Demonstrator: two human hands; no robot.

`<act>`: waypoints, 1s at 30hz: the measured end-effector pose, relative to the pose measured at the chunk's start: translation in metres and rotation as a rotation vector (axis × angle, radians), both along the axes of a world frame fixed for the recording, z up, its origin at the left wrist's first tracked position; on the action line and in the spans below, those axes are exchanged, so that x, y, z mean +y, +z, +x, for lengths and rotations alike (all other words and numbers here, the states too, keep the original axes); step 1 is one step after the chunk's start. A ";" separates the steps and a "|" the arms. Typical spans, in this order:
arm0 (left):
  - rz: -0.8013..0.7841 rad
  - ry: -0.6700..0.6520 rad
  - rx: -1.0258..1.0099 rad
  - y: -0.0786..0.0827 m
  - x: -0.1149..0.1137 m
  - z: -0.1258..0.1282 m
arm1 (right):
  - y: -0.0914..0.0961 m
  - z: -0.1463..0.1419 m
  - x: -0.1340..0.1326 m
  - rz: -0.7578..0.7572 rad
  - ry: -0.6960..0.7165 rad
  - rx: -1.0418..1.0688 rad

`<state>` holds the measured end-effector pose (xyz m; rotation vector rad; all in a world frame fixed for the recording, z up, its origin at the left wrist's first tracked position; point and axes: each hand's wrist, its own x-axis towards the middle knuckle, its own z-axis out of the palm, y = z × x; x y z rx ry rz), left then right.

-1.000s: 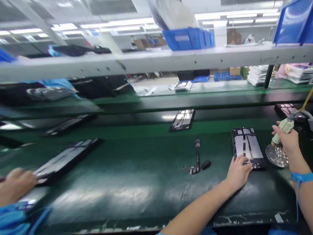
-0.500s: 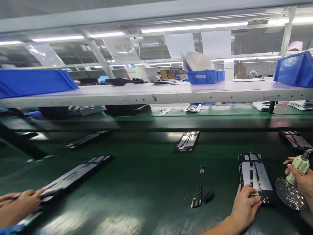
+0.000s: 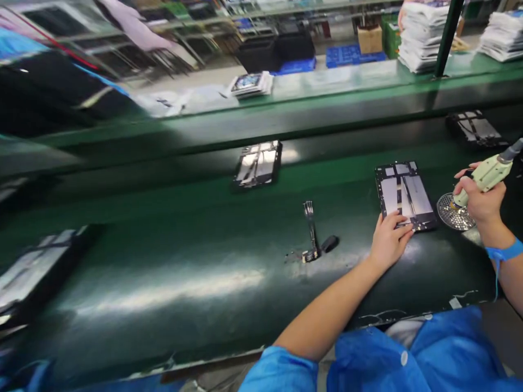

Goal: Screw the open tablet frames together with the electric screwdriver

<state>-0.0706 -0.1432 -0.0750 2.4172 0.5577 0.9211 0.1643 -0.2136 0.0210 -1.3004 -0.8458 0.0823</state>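
My left hand (image 3: 388,239) rests on the near edge of an open tablet chassis (image 3: 403,195) lying on the dark green belt (image 3: 204,283), its fingers lying flat on the frame. My right hand (image 3: 480,201) is wrapped round a pale green electric screwdriver (image 3: 486,174), whose tip points down into a round metal dish of screws (image 3: 452,213) just right of the chassis. A blue wrist strap (image 3: 504,251) circles my right wrist.
A flex cable with a small black part (image 3: 312,234) lies left of my left hand. More open chassis lie on the belt at the centre back (image 3: 258,163), the far right (image 3: 474,128) and the blurred left (image 3: 36,272). Stacked papers (image 3: 423,32) stand behind.
The camera has tilted down, so the shelf and blue bins are out of view. The other person's hand at the left is gone from view. My hands keep their places on chassis and screwdriver.
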 end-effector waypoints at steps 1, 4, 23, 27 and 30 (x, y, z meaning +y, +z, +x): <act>-0.001 0.003 -0.001 0.000 -0.001 0.000 | 0.000 -0.003 0.001 0.007 -0.006 -0.007; -0.004 0.016 0.003 0.002 -0.003 -0.001 | 0.001 -0.013 0.007 0.031 -0.001 -0.037; 0.008 -0.002 -0.034 0.014 -0.006 -0.005 | 0.004 -0.014 0.016 0.057 0.035 -0.119; 0.021 0.001 -0.040 0.014 -0.006 -0.005 | 0.005 -0.015 0.016 0.029 0.028 -0.135; 0.006 0.007 -0.013 0.014 -0.007 -0.005 | 0.004 -0.015 0.016 -0.004 0.021 -0.133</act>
